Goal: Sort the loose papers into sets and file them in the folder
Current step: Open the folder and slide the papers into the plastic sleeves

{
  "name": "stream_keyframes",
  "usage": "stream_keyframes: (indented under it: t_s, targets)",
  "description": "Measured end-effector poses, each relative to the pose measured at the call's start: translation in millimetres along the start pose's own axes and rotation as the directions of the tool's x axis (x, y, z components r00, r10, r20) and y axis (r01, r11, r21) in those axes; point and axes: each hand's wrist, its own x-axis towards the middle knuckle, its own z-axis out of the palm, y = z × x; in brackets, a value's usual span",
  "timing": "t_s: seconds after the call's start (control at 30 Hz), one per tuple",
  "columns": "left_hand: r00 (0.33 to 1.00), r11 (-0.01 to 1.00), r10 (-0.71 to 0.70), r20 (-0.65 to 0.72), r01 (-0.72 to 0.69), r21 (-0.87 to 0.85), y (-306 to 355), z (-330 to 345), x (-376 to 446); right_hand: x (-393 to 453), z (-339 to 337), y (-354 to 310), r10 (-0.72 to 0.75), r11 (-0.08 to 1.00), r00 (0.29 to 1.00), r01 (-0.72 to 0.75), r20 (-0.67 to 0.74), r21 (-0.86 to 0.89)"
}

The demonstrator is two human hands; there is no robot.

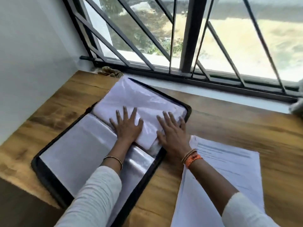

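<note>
Pressing flat with spread, straight fingers, the left hand (127,126) and right hand (172,131) both rest palm-down on a bundle of white papers inside a clear plastic sleeve (139,102), neither hand curled round anything. That bundle lies on the far half of an open black zip-edged display folder (35,163) sitting on a brown wood-grain tabletop (237,125). Folder's long axis runs diagonally, near-left to far-right, its far corner pointing toward the grey window sill (213,95); the sleeved bundle is skewed against the folder, its top corner poking past the folder's far edge toward the sill. Near half of the folder shows empty-looking clear pockets, glare on them. Folder's near-left corner sits close to the table's front edge; bare wood shows to its left up to the white wall (32,46). A loose stack of white printed sheets (229,163) lies on the table just right of the folder, under the right forearm, long axis running roughly away from the person, text too blurred to read. Open wood lies right of and beyond that stack. Dark metal window grille (188,38) bounds the far side. A small brownish clump (111,72) sits in the far-left corner, unclear what.
</note>
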Motion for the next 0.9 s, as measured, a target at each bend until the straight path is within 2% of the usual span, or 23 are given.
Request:
stream_keyframes:
  t_s: [0.07, 0.13, 0.2, 0.23, 0.3, 0.37, 0.43, 0.47, 0.53, 0.57, 0.6, 0.67, 0.7, 0.73, 0.77, 0.8, 0.83, 0.87, 0.9]
  targets:
    - [0.999, 1.0, -0.014, 0.043, 0.013, 0.022, -1, -3, 2, -5, 5, -9, 0.016, 1.0, 0.974, -0.011, 0.225, -0.023]
    - [0.996, 0.999, -0.038, 0.085, 0.037, 0.018, 8, -7, -6, -10, 1, -14, 0.082, 0.997, 0.964, -0.08, 0.253, -0.018]
    - [1.0, 0.998, 0.018, 0.007, -0.018, -0.06, 28, -6, -36, -25, -10, -14, 0.15, 0.987, 0.978, -0.157, 0.146, 0.036]
    - [0.993, 0.986, 0.094, -0.078, -0.104, -0.13, 42, -4, -58, -37, -18, -12, 0.19, 0.98, 0.981, -0.192, 0.047, 0.043]
    - [0.945, 0.92, 0.275, -0.18, -0.312, -0.236, 77, 4, -108, -76, -29, 3, 0.313, 0.95, 0.94, -0.31, -0.134, 0.044]
    - [0.922, 0.885, 0.371, -0.109, -0.387, -0.26, 110, 15, -146, -121, -32, 26, 0.469, 0.883, 0.866, -0.467, -0.174, 0.056]
    - [0.946, 0.912, 0.322, 0.025, -0.303, -0.276, 136, 26, -159, -160, -23, 47, 0.596, 0.801, 0.797, -0.599, -0.097, 0.001]
    - [0.96, 0.934, 0.27, 0.067, -0.245, -0.26, 145, 31, -159, -172, -17, 54, 0.612, 0.788, 0.788, -0.615, -0.067, -0.034]
    - [0.976, 0.941, 0.195, 0.092, -0.16, -0.298, 158, 38, -160, -183, -9, 61, 0.591, 0.802, 0.805, -0.593, -0.046, -0.073]
    - [0.981, 0.908, 0.175, 0.079, -0.131, -0.397, 160, 37, -159, -182, -8, 61, 0.584, 0.808, 0.811, -0.586, -0.04, -0.062]
    - [0.984, 0.834, 0.167, 0.053, -0.113, -0.54, 162, 35, -160, -181, -9, 59, 0.584, 0.809, 0.81, -0.586, -0.054, -0.035]
    - [0.981, 0.608, 0.189, 0.031, -0.092, -0.788, 157, 31, -164, -180, -14, 56, 0.612, 0.79, 0.771, -0.605, -0.176, 0.102]
    - [0.978, 0.518, 0.206, 0.015, -0.096, -0.85, 152, 27, -167, -181, -22, 56, 0.656, 0.754, 0.706, -0.628, -0.266, 0.193]
    - [0.976, 0.452, 0.219, -0.012, -0.113, -0.885, 147, 20, -171, -182, -30, 64, 0.723, 0.69, 0.611, -0.665, -0.322, 0.287]
    - [0.97, 0.391, 0.236, -0.052, -0.144, -0.909, 142, 12, -174, -183, -43, 70, 0.786, 0.618, 0.518, -0.68, -0.337, 0.394]
    - [0.962, 0.323, 0.257, -0.094, -0.177, -0.93, 141, -1, -176, -185, -57, 81, 0.845, 0.527, 0.469, -0.654, -0.256, 0.543]
    - [0.952, 0.236, 0.27, -0.145, -0.211, -0.948, 143, -16, -176, -187, -75, 93, 0.856, 0.425, 0.501, -0.551, -0.122, 0.718]
    - [0.938, 0.152, 0.284, -0.198, -0.248, -0.957, 146, -33, -176, -188, -93, 102, 0.799, 0.27, 0.6, -0.412, 0.037, 0.87]
    - [0.921, 0.094, 0.283, -0.268, -0.305, -0.948, 150, -54, -176, -190, -109, 108, 0.676, 0.098, 0.715, -0.326, 0.178, 0.94]
